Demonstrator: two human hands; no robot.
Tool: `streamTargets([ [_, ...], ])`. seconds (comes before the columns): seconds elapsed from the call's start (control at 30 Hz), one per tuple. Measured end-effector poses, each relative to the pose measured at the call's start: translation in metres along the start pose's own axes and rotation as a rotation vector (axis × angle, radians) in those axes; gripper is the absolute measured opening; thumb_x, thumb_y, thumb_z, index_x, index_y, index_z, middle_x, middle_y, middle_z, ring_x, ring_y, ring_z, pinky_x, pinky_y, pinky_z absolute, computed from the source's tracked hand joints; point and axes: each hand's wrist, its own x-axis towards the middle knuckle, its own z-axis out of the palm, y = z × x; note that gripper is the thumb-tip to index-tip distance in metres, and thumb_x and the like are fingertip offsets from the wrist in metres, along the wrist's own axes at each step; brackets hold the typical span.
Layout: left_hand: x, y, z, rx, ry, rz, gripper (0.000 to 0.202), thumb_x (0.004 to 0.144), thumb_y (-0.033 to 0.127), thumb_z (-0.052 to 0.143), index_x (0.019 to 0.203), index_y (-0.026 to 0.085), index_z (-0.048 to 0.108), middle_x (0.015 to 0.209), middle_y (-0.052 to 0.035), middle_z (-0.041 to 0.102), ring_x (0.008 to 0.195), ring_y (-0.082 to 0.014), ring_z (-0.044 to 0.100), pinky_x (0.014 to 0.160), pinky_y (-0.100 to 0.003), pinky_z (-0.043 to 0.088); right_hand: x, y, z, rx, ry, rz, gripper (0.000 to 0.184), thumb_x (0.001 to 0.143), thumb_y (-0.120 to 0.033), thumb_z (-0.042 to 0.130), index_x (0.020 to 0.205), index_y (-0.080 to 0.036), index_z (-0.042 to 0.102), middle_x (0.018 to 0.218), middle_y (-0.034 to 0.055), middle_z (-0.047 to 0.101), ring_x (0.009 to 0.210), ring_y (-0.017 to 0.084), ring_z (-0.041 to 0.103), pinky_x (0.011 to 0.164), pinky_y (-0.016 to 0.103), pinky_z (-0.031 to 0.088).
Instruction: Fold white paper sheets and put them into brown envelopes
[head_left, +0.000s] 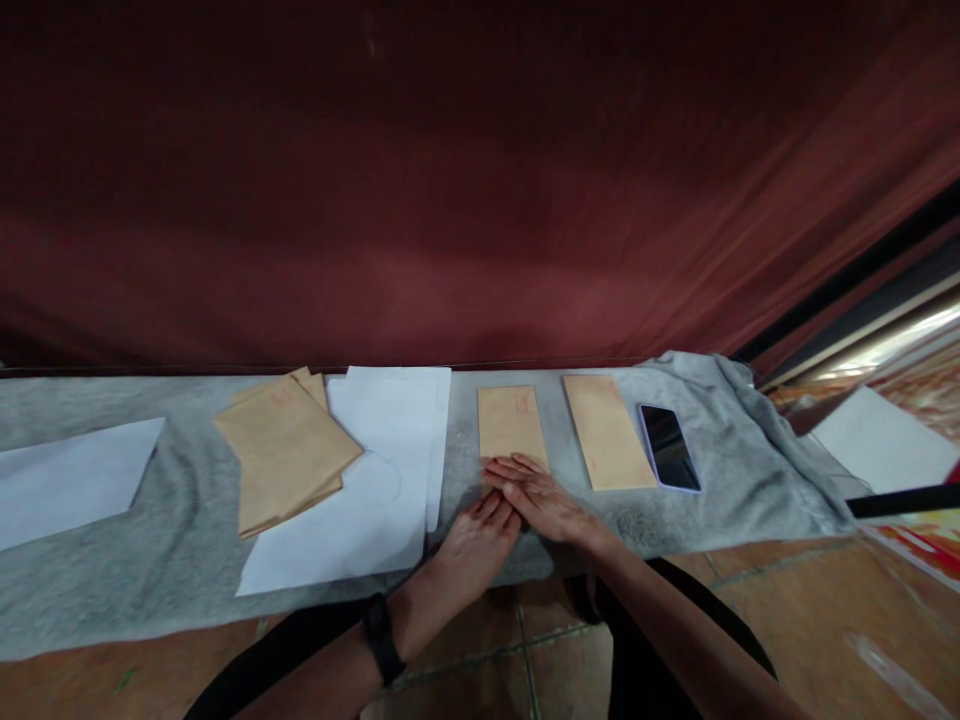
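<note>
A brown paper envelope [511, 420] with a faint red print near its top lies flat in front of me. On its near end my right hand [546, 503] rests with fingers stretched out towards the left. My left hand [482, 540] lies close against it, fingers extended, its fingertips meeting the right hand and partly hidden there. Both hands cover the envelope's lower edge. Just to the right is a second brown envelope [609, 432], folded or narrow in shape. Neither hand grips anything that I can see.
A grey cloth [60, 590] covers the narrow bench. To the left are a stack of brown envelopes [292, 455], white paper sheets [337, 540] and another white sheet [75, 480]. A phone [670, 447] lies at the right. Behind hangs a dark red curtain [465, 200].
</note>
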Motion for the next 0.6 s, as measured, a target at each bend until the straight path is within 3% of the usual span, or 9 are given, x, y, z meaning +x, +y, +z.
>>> streamTargets([
  [0.1, 0.007, -0.007, -0.007, -0.125, 0.037, -0.079, 0.02, 0.092, 0.009, 0.051, 0.099, 0.017, 0.068, 0.106, -0.0116, 0.072, 0.107, -0.0261, 0.067, 0.097, -0.041, 0.052, -0.015, -0.002, -0.002, 0.273, 0.099, 0.08, 0.059, 0.106, -0.055, 0.016, 0.146, -0.03, 0.052, 0.15, 0.0029, 0.055, 0.142, 0.017, 0.046, 0.123, 0.043, 0.029],
  [0.17, 0.015, -0.014, -0.009, -0.147, 0.095, -0.131, 0.023, 0.095, 0.013, 0.047, 0.1, 0.018, 0.068, 0.106, -0.0094, 0.073, 0.106, -0.0235, 0.067, 0.096, -0.038, 0.053, -0.021, 0.001, 0.0, 0.501, 0.238, 0.183, 0.063, 0.105, -0.059, 0.016, 0.148, -0.028, 0.049, 0.151, 0.0061, 0.054, 0.14, 0.019, 0.049, 0.119, 0.043, 0.037],
  [0.23, 0.024, -0.022, -0.006, -0.095, 0.166, -0.156, 0.029, 0.097, 0.014, 0.044, 0.115, 0.017, 0.066, 0.122, -0.0103, 0.07, 0.117, -0.0236, 0.063, 0.104, -0.039, 0.049, -0.024, 0.006, 0.004, 0.69, 0.393, 0.268, 0.061, 0.104, -0.061, 0.023, 0.144, -0.026, 0.052, 0.149, 0.0097, 0.055, 0.135, 0.022, 0.054, 0.115, 0.045, 0.041],
  [0.33, 0.041, -0.034, 0.005, 0.046, 0.203, -0.179, 0.045, 0.098, 0.02, 0.045, 0.141, 0.011, 0.051, 0.151, -0.0147, 0.051, 0.142, -0.0267, 0.045, 0.118, -0.044, 0.036, -0.024, 0.016, 0.012, 0.791, 0.56, 0.307, 0.047, 0.096, -0.056, 0.05, 0.129, -0.025, 0.062, 0.137, 0.0097, 0.064, 0.124, 0.024, 0.061, 0.113, 0.046, 0.043],
  [0.43, 0.057, -0.042, 0.015, 0.146, 0.169, -0.23, 0.055, 0.099, 0.03, 0.044, 0.15, 0.01, 0.041, 0.16, -0.0139, 0.039, 0.15, -0.0267, 0.032, 0.124, -0.046, 0.026, -0.025, 0.021, 0.016, 0.767, 0.599, 0.269, 0.032, 0.092, -0.045, 0.058, 0.114, -0.024, 0.066, 0.12, 0.0066, 0.07, 0.106, 0.021, 0.067, 0.104, 0.041, 0.049],
  [0.6, 0.079, -0.051, 0.017, 0.206, 0.155, -0.246, 0.057, 0.102, 0.034, 0.036, 0.155, 0.016, 0.035, 0.164, -0.0089, 0.033, 0.154, -0.0233, 0.023, 0.127, -0.046, 0.015, -0.031, 0.019, 0.011, 0.613, 0.482, 0.248, 0.019, 0.094, -0.032, 0.05, 0.104, -0.024, 0.064, 0.103, 0.0029, 0.07, 0.088, 0.017, 0.068, 0.088, 0.034, 0.054],
])
